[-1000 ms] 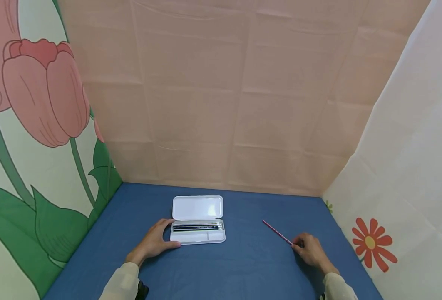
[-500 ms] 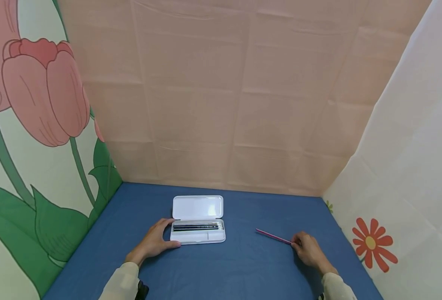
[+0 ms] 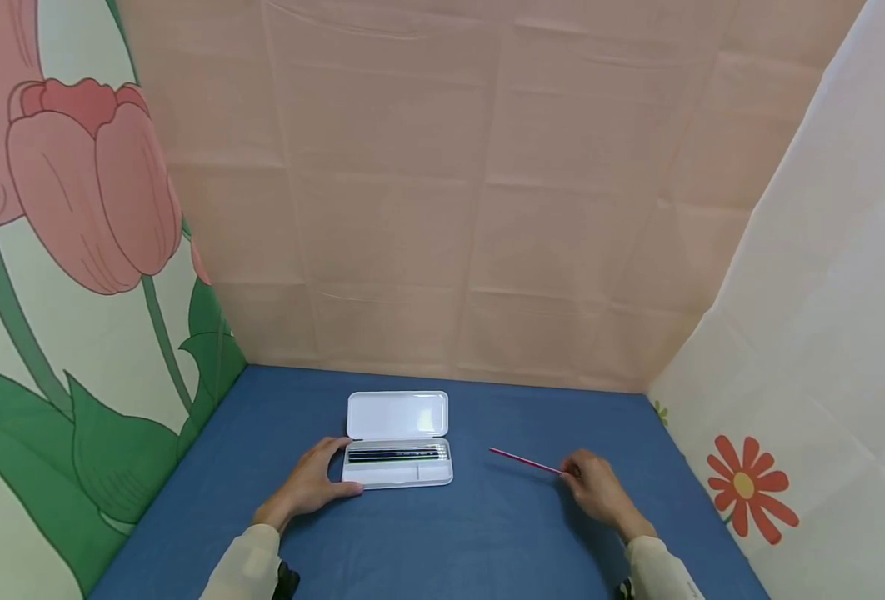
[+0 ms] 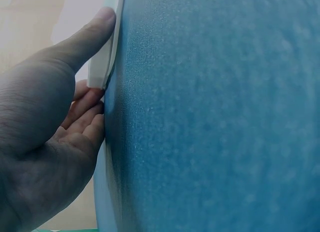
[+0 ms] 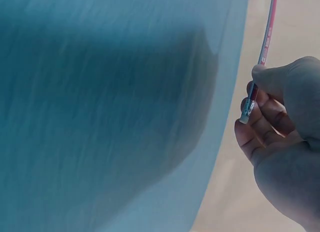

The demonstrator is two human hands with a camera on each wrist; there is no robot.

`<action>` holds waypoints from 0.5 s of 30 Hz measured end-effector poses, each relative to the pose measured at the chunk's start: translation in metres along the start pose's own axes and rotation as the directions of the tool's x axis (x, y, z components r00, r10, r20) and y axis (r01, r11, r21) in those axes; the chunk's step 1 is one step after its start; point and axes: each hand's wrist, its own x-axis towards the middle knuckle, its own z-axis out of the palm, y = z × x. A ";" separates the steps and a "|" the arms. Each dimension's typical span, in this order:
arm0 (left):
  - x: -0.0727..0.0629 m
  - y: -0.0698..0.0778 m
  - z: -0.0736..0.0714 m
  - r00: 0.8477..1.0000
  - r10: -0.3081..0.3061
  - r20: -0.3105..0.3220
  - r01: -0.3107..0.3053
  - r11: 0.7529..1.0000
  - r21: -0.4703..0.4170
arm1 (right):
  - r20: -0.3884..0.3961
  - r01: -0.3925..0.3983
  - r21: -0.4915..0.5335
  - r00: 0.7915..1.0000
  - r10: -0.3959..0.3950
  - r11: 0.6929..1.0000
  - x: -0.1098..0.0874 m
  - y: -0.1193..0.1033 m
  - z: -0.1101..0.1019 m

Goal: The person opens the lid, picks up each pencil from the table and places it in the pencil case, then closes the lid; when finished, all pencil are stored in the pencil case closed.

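An open white pencil case (image 3: 378,476) lies on the blue table, its lid (image 3: 397,414) folded back. Several dark pencils (image 3: 393,454) lie side by side in its rear compartment. My left hand (image 3: 307,482) grips the left end of the case, thumb at the front corner and fingers behind; the left wrist view shows the thumb along the case's edge (image 4: 101,67). To the right of the case, my right hand (image 3: 596,492) pinches a pink-red pencil (image 3: 525,460) near its eraser end (image 5: 246,114). The pencil's other end points left towards the case, held above the table.
Blue cloth (image 3: 457,550) covers the table. A plain beige sheet (image 3: 472,208) stands behind it. Flower-printed cloths (image 3: 90,192) bound the left side, and a white one with a red flower (image 3: 825,350) the right.
The pencil has swung from a steep slant to a flatter one, and my right hand has carried it left towards the case. My left hand stays on the case.
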 end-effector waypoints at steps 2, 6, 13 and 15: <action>0.000 0.000 0.000 1.000 0.001 -0.001 -0.001 1.000 0.000 | -0.007 0.007 0.012 1.000 -0.007 1.000 0.002 -0.007 0.003; -0.001 0.001 -0.001 1.000 0.012 -0.005 -0.012 1.000 -0.007 | -0.013 0.043 0.018 0.999 -0.042 0.999 0.009 -0.019 0.011; -0.002 0.004 -0.002 1.000 0.010 -0.004 -0.010 1.000 -0.002 | -0.002 0.141 0.019 0.990 -0.141 0.990 0.020 -0.040 0.029; -0.002 0.005 -0.001 1.000 0.007 -0.002 -0.007 1.000 -0.005 | -0.005 0.175 0.016 0.985 -0.175 0.984 0.023 -0.046 0.036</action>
